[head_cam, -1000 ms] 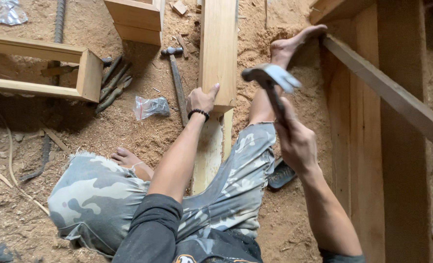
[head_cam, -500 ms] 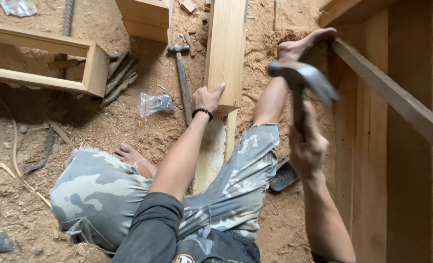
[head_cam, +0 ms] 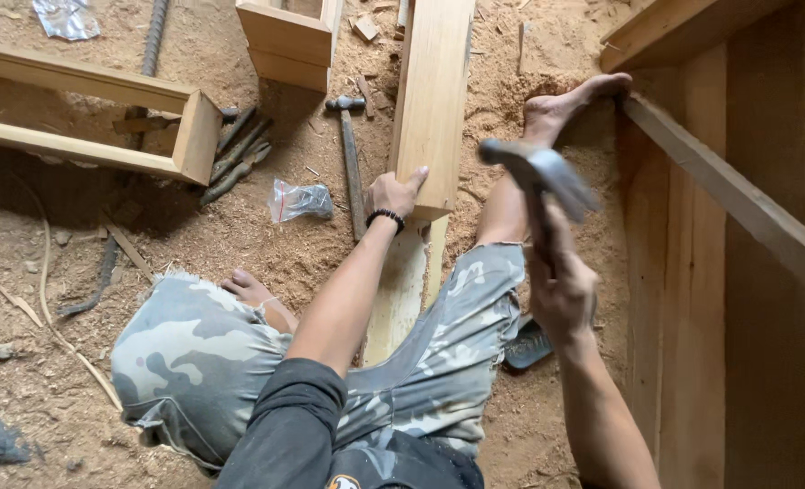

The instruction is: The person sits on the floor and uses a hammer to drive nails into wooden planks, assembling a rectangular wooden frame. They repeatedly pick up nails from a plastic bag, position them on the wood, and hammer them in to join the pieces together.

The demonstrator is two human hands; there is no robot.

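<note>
While I am watching through the head camera, the right hand (head_cam: 561,294) is wrapping its grip tightly round the handle of a hammer (head_cam: 536,177), whose blurred metal head is hanging raised just right of the plank (head_cam: 434,100). The left hand (head_cam: 393,195) is pressing down on the near end of that plank, fingers closed over its corner — the board is lying lengthwise on the sawdust floor (head_cam: 76,263), running away between the person's legs, with one bare foot (head_cam: 570,101) braced against the wooden frame (head_cam: 719,199) at the right. A second hammer (head_cam: 350,154) is lying unused beside the plank. I am judging the work mid-way: the board is placed and steadied, but no nail is showing and the joining seems undone.
</note>
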